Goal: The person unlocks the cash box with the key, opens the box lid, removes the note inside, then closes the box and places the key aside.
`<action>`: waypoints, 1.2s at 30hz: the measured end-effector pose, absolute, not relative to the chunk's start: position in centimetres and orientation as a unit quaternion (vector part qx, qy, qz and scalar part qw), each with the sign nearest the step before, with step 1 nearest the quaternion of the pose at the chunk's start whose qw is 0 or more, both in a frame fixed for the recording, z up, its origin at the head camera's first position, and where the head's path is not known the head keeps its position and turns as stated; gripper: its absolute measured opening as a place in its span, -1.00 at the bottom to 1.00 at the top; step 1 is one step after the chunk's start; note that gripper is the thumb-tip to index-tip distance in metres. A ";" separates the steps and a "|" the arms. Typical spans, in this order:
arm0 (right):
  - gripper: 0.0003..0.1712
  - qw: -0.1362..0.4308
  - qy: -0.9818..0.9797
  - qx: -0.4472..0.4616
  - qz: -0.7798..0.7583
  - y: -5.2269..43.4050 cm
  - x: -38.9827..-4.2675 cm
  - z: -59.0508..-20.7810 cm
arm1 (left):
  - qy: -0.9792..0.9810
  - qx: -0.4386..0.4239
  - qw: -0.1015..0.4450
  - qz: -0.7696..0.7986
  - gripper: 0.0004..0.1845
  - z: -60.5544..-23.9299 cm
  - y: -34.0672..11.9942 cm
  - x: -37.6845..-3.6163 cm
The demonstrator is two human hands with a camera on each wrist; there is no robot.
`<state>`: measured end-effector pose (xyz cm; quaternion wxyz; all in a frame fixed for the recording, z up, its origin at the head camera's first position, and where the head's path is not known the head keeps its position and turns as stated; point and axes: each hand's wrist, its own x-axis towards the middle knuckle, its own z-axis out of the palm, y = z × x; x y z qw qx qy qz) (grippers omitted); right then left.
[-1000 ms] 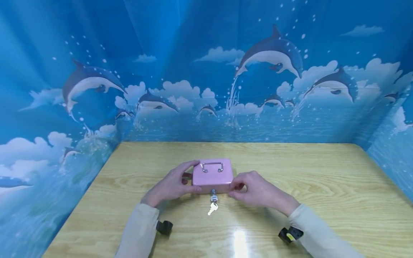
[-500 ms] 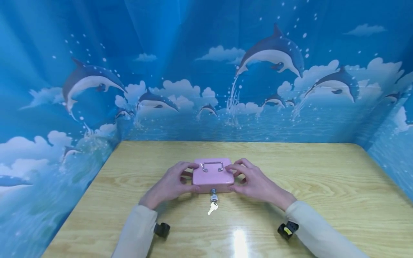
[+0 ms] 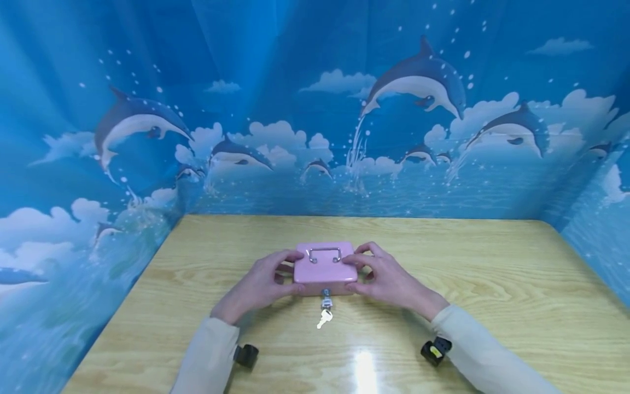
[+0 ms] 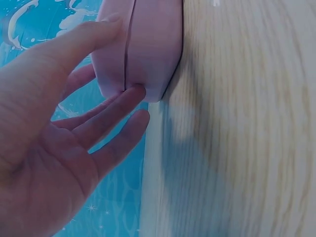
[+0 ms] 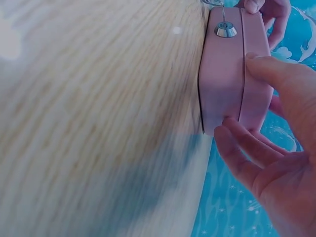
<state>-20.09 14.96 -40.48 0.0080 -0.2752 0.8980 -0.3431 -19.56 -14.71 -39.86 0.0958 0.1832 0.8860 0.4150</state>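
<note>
A small pink cash box (image 3: pixel 322 272) rests on the table, lid down, a thin seam running round its sides. Its metal carry handle (image 3: pixel 325 249) lies on top. In the front is a round silver lock (image 5: pixel 225 30) with a key in it, and another key (image 3: pixel 325 317) hangs below. My left hand (image 3: pixel 261 283) grips the box's left end, thumb on the front and forefinger on the lid. The right hand (image 3: pixel 391 280) holds the right end likewise, its thumb near the lid seam in the right wrist view. Some fingertips behind the box are hidden.
The wood-grain table (image 3: pixel 472 273) stretches out on all sides of the box. A blue dolphin-print curtain (image 3: pixel 295 109) hangs behind and beside it. Black wrist cameras are strapped at both sleeves; a bright glare spot lies on the near tabletop.
The right hand, earlier pinching at the box's lower right front corner, has opened wider and moved up, forefinger now on the lid. The left hand barely moved; the box stays in place.
</note>
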 end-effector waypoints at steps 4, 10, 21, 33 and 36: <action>-0.39 0.003 0.894 -0.285 -0.345 15.1 -20.1 -40.6 | 0.888 0.176 0.095 0.415 -0.26 -39.8 -14.8 -19.6; -0.40 -0.002 0.894 -0.282 -0.349 15.0 -19.9 -40.6 | 0.884 0.173 0.094 0.424 -0.27 -39.8 -14.8 -19.7; -0.48 -0.032 0.884 -0.265 -0.383 14.9 -20.2 -40.0 | 0.894 0.154 0.072 0.414 -0.37 -39.2 -14.5 -19.6; -0.63 -0.074 0.869 -0.256 -0.417 14.9 -20.4 -39.7 | 0.895 0.167 0.034 0.413 -0.41 -39.1 -14.6 -20.0; -0.64 -0.085 0.857 -0.277 -0.425 15.2 -20.5 -39.6 | 0.895 0.163 0.020 0.415 -0.46 -39.0 -14.7 -20.1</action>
